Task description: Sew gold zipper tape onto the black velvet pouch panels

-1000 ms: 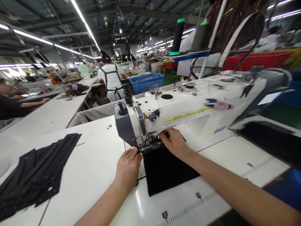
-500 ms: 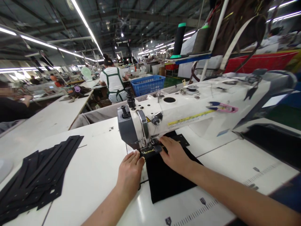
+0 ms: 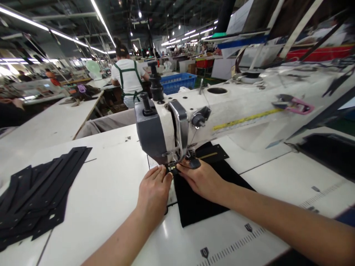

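Note:
A black fabric panel (image 3: 195, 208) lies on the white machine table, its upper edge under the sewing machine's (image 3: 151, 133) presser foot. My left hand (image 3: 155, 186) is closed, fingertips and thumb together at the panel's edge just left of the needle area. My right hand (image 3: 203, 181) rests over the panel, its fingers closed on the fabric right beside the foot. Part of its fingertips is hidden behind the machine's dark knee-shaped guard. Behind the foot, a black strip with small holes (image 3: 213, 153) sticks out to the right.
A fanned pile of black strips (image 3: 41, 192) lies at the left of the table. Pink-handled thread snips (image 3: 299, 106) and a yellow measuring tape (image 3: 246, 119) are on the machine arm. Beyond stand a blue basket (image 3: 179, 83) and a person in a green-strapped apron (image 3: 129, 75).
The view has moved closer to the machine. My right hand has shifted left, its fingers now nearer the needle and my left hand. My left hand stays at the panel's edge.

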A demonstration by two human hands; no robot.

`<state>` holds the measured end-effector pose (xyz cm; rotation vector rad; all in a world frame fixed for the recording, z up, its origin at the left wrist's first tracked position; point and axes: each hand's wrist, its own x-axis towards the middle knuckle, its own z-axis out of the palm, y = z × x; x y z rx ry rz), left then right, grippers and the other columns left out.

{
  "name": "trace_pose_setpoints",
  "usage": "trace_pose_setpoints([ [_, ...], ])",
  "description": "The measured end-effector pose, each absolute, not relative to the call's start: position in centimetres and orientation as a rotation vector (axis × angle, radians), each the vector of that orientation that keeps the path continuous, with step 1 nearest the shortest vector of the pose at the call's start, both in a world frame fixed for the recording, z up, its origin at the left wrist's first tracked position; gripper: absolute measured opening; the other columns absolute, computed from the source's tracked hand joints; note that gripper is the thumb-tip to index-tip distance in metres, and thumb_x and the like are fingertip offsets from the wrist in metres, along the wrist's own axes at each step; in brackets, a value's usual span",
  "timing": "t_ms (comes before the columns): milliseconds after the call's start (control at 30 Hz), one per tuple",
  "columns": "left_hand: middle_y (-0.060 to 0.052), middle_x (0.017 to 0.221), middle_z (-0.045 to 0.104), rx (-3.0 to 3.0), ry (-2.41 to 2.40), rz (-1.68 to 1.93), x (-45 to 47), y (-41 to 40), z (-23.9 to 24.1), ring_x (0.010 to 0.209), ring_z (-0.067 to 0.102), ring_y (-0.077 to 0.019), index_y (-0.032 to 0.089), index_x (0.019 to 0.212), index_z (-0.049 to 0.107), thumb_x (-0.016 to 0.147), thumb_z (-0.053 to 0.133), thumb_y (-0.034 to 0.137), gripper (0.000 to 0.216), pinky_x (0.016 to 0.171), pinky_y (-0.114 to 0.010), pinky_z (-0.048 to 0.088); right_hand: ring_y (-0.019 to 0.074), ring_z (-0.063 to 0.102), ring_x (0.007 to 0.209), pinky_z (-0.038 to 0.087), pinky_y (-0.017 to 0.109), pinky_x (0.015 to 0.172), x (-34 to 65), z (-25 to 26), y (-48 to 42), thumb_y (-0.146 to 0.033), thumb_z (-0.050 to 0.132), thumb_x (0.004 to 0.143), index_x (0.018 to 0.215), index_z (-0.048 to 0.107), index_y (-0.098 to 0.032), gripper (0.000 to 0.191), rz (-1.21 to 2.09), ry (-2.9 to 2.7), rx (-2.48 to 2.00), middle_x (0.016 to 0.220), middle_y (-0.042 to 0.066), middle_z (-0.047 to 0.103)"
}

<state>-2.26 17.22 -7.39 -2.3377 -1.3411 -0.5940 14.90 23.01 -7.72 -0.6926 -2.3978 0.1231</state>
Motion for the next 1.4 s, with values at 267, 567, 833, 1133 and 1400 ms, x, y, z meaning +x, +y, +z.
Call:
trace_pose_setpoints([
  [267,-0.014,0.089,0.067,-2.274,-1.334,-0.663,-2.4,17.76,-7.89,0.086,0.064,-0.0244,0.012,0.081,0.06,0.083,0.042,0.009,0.019,0.08,-0.04,0.052,0.0211,0.058,0.092,0.046,0.037,0.085,14.63,-7.56,23.43,-0.011,0.047,0.082,0.09,0.064,-0.012,0.018,0.075,-2.381,-0.662,0.094,0.011,0.065],
  [567,-0.013,0.085,0.068,-2.24,-1.323,-0.706,-2.57,18.04,-8.15,0.08,0.065,-0.023,0.012,0.078,0.057,0.084,0.042,0.007,0.017,0.077,-0.039,0.053,0.0195,0.059,0.087,0.045,0.037,0.085,14.56,-7.59,23.59,-0.01,0.045,0.083,0.096,0.062,-0.016,0.022,0.113,-2.35,-0.618,0.09,0.008,0.065],
  [833,-0.01,0.082,0.068,-2.233,-1.317,-0.741,-2.57,18.05,-7.88,0.08,0.065,-0.021,0.015,0.079,0.056,0.086,0.041,0.01,0.017,0.077,-0.037,0.053,0.0187,0.059,0.083,0.045,0.036,0.085,14.56,-7.84,23.73,-0.011,0.044,0.084,0.087,0.064,-0.017,0.02,0.12,-2.331,-0.603,0.089,0.007,0.065],
  [1133,-0.01,0.083,0.068,-2.224,-1.328,-0.742,-2.47,18.01,-7.76,0.078,0.066,-0.0202,0.015,0.08,0.056,0.087,0.039,0.011,0.019,0.076,-0.037,0.053,0.0211,0.058,0.087,0.045,0.038,0.087,14.44,-7.95,23.8,-0.012,0.045,0.084,0.09,0.064,-0.017,0.021,0.14,-2.333,-0.622,0.09,0.007,0.065],
  [1400,-0.012,0.087,0.069,-2.245,-1.326,-0.715,-2.62,17.72,-7.92,0.083,0.065,-0.0215,0.014,0.081,0.058,0.088,0.039,0.013,0.02,0.078,-0.038,0.053,0.0209,0.057,0.09,0.045,0.038,0.087,14.62,-7.89,23.28,-0.012,0.044,0.084,0.095,0.062,-0.017,0.021,0.174,-2.334,-0.641,0.095,0.007,0.064],
])
